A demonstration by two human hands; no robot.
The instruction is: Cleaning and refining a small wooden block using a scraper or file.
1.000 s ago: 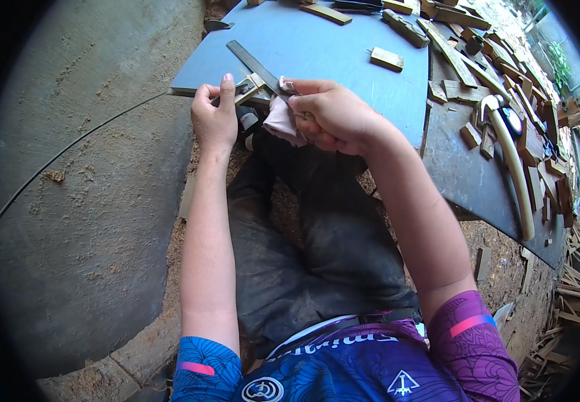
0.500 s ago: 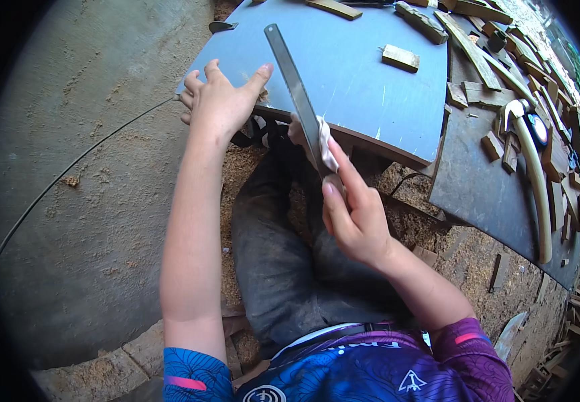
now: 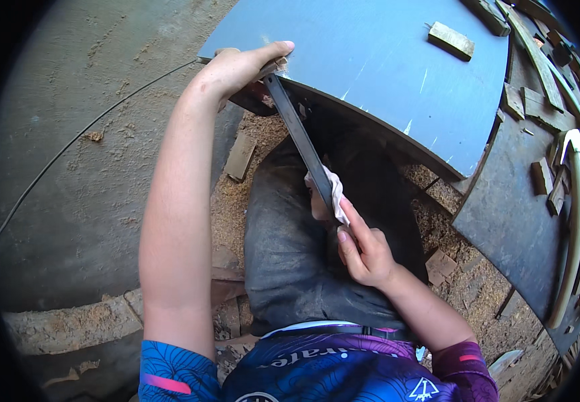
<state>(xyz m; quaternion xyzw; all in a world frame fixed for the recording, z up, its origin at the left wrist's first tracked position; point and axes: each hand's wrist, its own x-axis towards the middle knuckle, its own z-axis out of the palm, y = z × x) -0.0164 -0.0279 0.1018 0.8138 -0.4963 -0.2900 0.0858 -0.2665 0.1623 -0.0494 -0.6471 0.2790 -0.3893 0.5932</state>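
My left hand (image 3: 233, 70) curls over the near left edge of the blue-grey board (image 3: 383, 60), thumb along the top. A small pale piece (image 3: 276, 65) shows beneath the thumb; most of what the fingers grip is hidden. My right hand (image 3: 363, 248) grips a flat dark metal bar (image 3: 296, 130) and a pinkish cloth (image 3: 337, 187) around its lower part. The bar slopes up from that hand to the board's edge, its holed far end beside my left hand.
A wood block (image 3: 449, 41) lies on the board. On the right, a dark metal sheet (image 3: 497, 234) carries offcuts (image 3: 543, 175) and a long-handled hammer (image 3: 574, 221). A thin cable (image 3: 102, 114) crosses the left concrete surface (image 3: 62, 221). Sawdust (image 3: 464, 295) and scraps lie below the board.
The bar has swung and shifted down, its tip now at the board's edge; my right hand moved lower. My left hand, spread half a second ago, now wraps over the edge. The view shifted.
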